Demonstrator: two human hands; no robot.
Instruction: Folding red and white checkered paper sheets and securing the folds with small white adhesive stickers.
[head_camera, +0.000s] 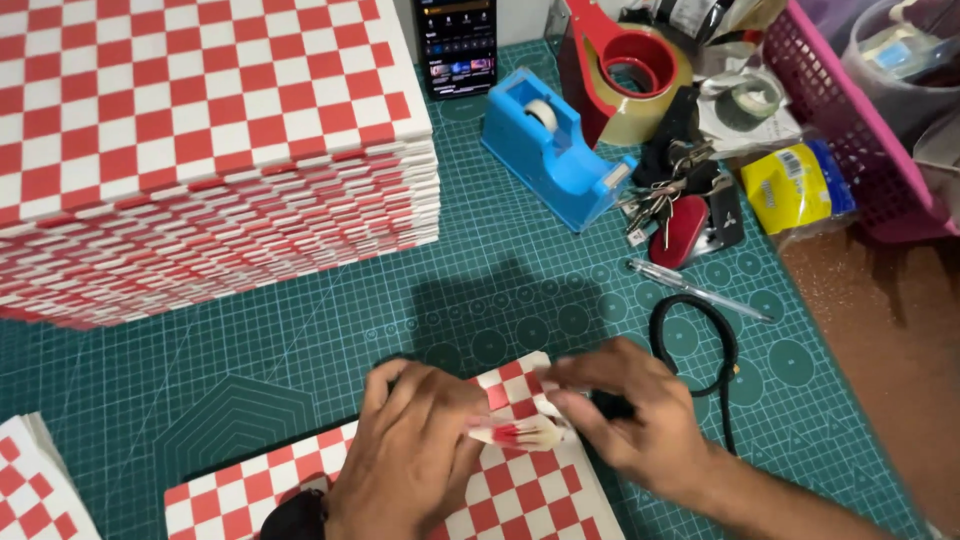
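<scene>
A flat red-and-white checkered paper piece lies on the green cutting mat at the bottom centre. My left hand presses down on it, fingers spread toward its upper corner. My right hand comes in from the right and pinches a small folded flap of the same paper between thumb and fingers. Both hands meet at the paper's top right corner. Something dark sits under my right palm, but what it is cannot be made out.
A tall stack of checkered sheets fills the upper left; a smaller stack sits bottom left. Behind: blue tape dispenser, red packing-tape gun, phone, keys, pen, black cord, pink basket.
</scene>
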